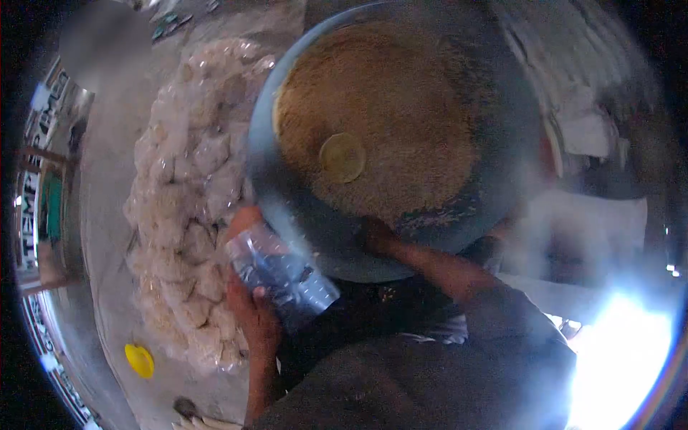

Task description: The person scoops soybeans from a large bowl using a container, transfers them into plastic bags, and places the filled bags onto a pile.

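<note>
A large blue-grey basin (261,143) holds a broad layer of brown, grainy material (401,93). On that layer sits a small round, yellowish, see-through cup or lid (342,158). My left hand (256,315) is closed around a clear plastic bag (287,276) beside the basin's near left rim. The bag looks mostly see-through, with a reddish patch at its upper end. My right hand (376,236) reaches inside the basin, at the near edge of the grainy material. Its fingers are dark and blurred, so what they hold, if anything, is hidden.
Left of the basin lies a long heap of filled clear plastic bags (190,186) on the grey floor (107,236). A yellow object (140,360) rests near the heap's lower end. Pale sacks or sheets (588,229) are at the right, beside bright glare.
</note>
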`<act>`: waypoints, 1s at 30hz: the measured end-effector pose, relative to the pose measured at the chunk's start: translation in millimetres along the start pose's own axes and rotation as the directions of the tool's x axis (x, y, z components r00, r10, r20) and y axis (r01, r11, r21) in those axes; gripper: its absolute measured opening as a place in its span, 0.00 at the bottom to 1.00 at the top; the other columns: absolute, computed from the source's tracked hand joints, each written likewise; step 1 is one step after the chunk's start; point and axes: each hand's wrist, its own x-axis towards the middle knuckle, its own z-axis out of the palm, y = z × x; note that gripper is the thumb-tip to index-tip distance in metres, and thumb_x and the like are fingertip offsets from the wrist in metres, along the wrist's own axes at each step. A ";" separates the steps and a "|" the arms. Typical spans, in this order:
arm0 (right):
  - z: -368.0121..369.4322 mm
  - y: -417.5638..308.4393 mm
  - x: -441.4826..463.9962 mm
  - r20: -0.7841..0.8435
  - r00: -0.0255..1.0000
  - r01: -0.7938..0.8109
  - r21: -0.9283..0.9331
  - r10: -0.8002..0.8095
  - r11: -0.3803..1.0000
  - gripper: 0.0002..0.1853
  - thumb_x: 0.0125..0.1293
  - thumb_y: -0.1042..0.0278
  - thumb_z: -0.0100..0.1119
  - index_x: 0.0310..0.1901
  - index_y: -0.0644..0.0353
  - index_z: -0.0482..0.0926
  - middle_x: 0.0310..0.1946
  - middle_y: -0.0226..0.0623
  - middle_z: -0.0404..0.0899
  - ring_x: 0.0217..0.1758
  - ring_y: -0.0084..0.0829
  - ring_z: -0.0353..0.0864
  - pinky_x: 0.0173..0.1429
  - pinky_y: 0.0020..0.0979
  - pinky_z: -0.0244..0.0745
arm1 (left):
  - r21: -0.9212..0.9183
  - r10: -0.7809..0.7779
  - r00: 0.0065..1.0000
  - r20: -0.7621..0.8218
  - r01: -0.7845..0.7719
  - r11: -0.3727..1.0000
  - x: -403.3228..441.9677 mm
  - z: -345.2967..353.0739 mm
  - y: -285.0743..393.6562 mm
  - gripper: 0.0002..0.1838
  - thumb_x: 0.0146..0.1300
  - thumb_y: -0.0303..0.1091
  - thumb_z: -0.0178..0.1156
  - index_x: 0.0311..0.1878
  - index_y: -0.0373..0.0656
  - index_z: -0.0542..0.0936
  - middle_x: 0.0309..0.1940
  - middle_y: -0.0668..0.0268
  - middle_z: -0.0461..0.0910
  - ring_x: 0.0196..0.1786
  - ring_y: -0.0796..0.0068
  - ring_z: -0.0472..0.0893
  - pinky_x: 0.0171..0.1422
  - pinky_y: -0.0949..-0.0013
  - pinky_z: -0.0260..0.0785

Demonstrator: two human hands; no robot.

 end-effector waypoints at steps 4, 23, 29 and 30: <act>-54.5 -75.3 -70.1 0.125 0.943 0.284 0.174 -0.307 0.943 0.31 0.68 0.42 0.59 0.62 0.60 0.74 0.59 0.47 0.76 0.61 0.45 0.77 0.65 0.45 0.73 | -0.359 -0.225 0.943 0.247 0.304 0.883 0.0 -5.9 36.4 0.31 0.71 0.46 0.58 0.68 0.33 0.67 0.61 0.49 0.74 0.55 0.60 0.79 0.57 0.61 0.72; -123.9 -73.8 -103.0 -0.410 0.388 0.914 0.285 -0.825 0.288 0.24 0.72 0.47 0.50 0.60 0.53 0.79 0.65 0.45 0.72 0.72 0.52 0.62 0.74 0.48 0.56 | -0.707 0.013 0.943 0.332 0.240 0.665 42.0 49.1 173.9 0.21 0.70 0.46 0.53 0.56 0.38 0.75 0.46 0.57 0.82 0.47 0.60 0.83 0.53 0.56 0.77; -147.2 -25.0 -89.0 -0.311 0.804 0.576 0.621 -0.508 0.532 0.32 0.66 0.36 0.58 0.64 0.48 0.76 0.58 0.44 0.80 0.63 0.48 0.77 0.67 0.44 0.70 | -0.703 0.270 0.724 0.635 0.397 0.590 85.8 94.2 163.6 0.10 0.69 0.33 0.54 0.44 0.38 0.80 0.37 0.61 0.84 0.45 0.67 0.84 0.54 0.66 0.75; -162.0 -25.5 -100.6 -0.305 0.814 0.578 0.500 -0.494 0.645 0.32 0.65 0.36 0.60 0.64 0.48 0.76 0.56 0.44 0.82 0.60 0.45 0.79 0.65 0.43 0.72 | -0.663 0.323 0.658 0.680 0.364 0.655 90.9 90.0 161.1 0.09 0.69 0.34 0.55 0.42 0.39 0.81 0.36 0.62 0.84 0.44 0.67 0.84 0.53 0.67 0.75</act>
